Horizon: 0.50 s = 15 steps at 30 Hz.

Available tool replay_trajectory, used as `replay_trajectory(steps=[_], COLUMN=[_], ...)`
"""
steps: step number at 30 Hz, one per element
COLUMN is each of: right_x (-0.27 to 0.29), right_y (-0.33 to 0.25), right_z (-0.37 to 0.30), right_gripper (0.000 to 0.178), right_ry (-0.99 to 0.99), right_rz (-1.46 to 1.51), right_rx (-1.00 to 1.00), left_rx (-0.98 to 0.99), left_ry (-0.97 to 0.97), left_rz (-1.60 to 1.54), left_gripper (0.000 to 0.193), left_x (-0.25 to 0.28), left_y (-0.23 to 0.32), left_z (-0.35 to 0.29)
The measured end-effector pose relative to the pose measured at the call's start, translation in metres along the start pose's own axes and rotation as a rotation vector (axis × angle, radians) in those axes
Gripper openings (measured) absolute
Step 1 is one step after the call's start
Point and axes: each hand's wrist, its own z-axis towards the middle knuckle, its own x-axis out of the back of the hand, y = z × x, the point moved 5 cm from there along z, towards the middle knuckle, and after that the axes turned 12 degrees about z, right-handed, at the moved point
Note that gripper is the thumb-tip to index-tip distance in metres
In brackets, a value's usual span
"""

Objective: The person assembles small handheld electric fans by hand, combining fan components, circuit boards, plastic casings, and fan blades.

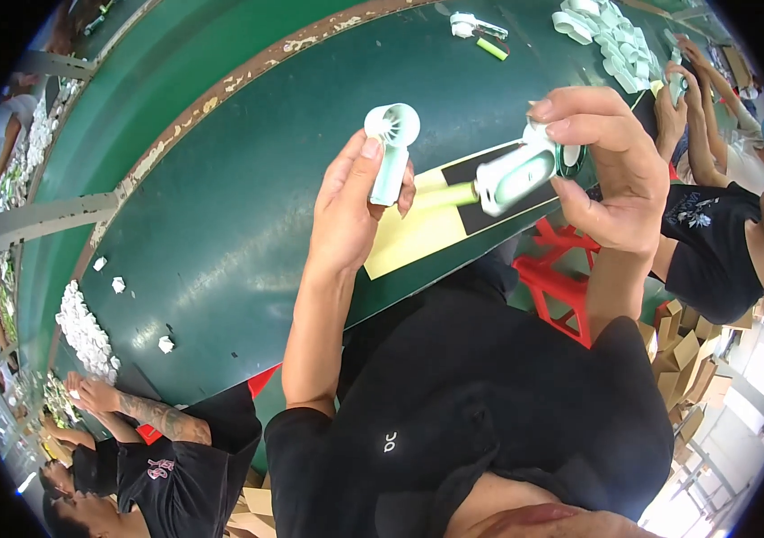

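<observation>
My left hand (348, 202) is closed round a pale green plastic shell (389, 175), which has a round ring with fan-like ribs at its top and a handle below. To its right, my right hand (611, 170) grips a small white and pale green handheld fan body (525, 175) by its round end, fingers curled about it. A yellow-green cylindrical battery (454, 195) sticks out of the fan body's lower end toward my left hand, blurred by motion. The two parts are apart, held above a yellow and black sheet (391, 251) on the green table (229, 197).
At the far right lies a heap of pale green shells (611, 45). A white part with a yellow-green battery (492, 48) sits at the far edge. White pieces (86, 336) are piled at left. Co-workers sit on both sides; a red stool (557, 278) stands beside me.
</observation>
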Motion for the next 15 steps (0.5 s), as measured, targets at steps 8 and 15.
replay_trajectory(steps=[8,15], right_x=[-0.016,-0.024], right_y=[0.021,0.015], right_z=[0.015,0.009], right_gripper=[0.039,0.039], right_ry=[-0.211,-0.109], right_rz=[0.067,0.261], right_rx=[-0.046,-0.017], left_rx=[0.142,0.211], left_ry=[-0.19,-0.101], left_rz=[-0.307,-0.326], left_gripper=[0.042,0.05], left_x=[-0.032,-0.048], left_y=[-0.016,-0.02], left_z=[-0.015,-0.018])
